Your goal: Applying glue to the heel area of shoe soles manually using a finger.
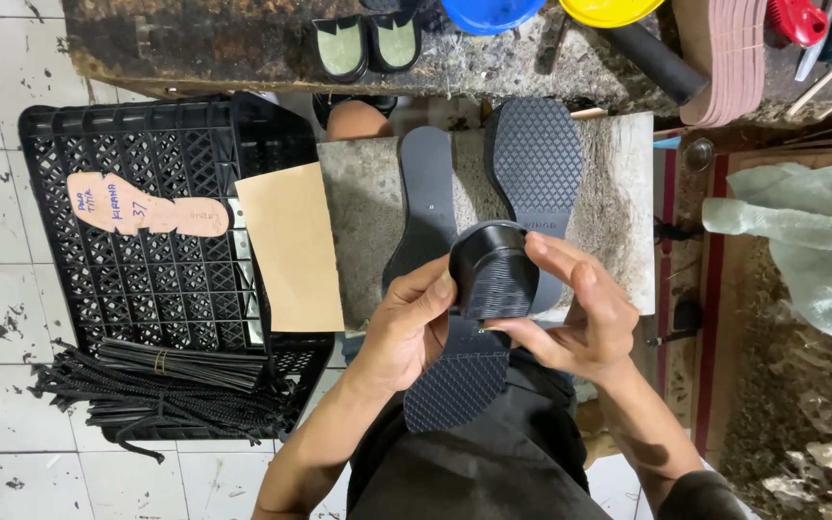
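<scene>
I am holding the black textured rubber heeled sole [479, 327] in both hands, left hand [406, 327] and right hand [580, 308], seating its block heel; firm, aligned pressing seems needed next.

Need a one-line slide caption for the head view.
Both hands, left hand and right hand, hold a black heeled shoe sole above a stone slab bearing two more soles.

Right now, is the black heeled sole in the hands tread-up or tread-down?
Tread-up: the heeled sole shows its ribbed tread to the camera, held between left hand and right hand.
</scene>
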